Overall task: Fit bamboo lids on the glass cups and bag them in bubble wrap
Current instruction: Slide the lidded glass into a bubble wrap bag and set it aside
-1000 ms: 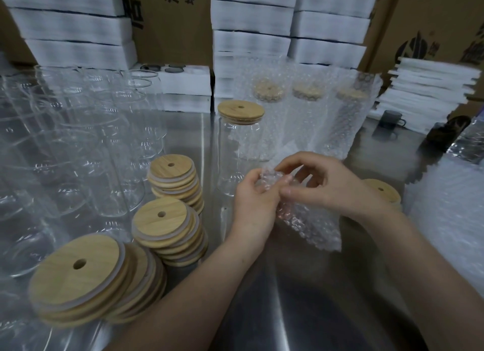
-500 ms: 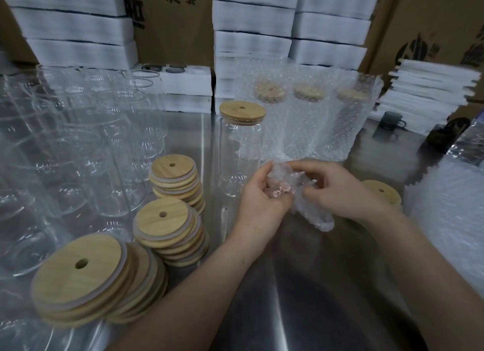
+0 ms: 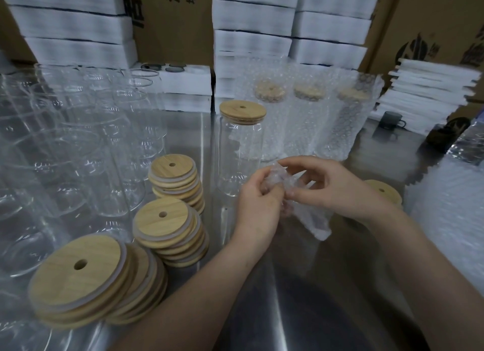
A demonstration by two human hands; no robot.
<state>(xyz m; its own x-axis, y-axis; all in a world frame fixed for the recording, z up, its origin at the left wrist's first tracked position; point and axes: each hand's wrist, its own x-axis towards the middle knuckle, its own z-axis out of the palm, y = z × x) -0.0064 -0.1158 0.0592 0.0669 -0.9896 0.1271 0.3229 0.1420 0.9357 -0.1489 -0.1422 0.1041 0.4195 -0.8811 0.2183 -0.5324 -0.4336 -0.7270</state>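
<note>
I see pale tan bamboo lids [image 3: 78, 280] with fine wood grain and whitish seal rings; the glass cups [image 3: 86, 151] are clear. The bubble-wrap bag [image 3: 311, 219] is translucent white, dotted with round bubbles. The foam blocks [image 3: 251, 15] are white, the cartons [image 3: 178, 28] brown with black print.

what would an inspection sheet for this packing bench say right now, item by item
surface: stainless steel table, bare in front of the person
job's things: one lidded glass cup upright mid-table; open glass cups crowd the left; three bamboo lid stacks beside them; three bagged cups behind; lone bamboo lid beyond the right wrist
clutter: dark mug far right
grippers: left hand and right hand both pinch the top of a bubble wrap bag, which droops below them
cables: nothing seen
surroundings: white foam trays stacked against cardboard cartons; bubble wrap pile at the right edge
</note>
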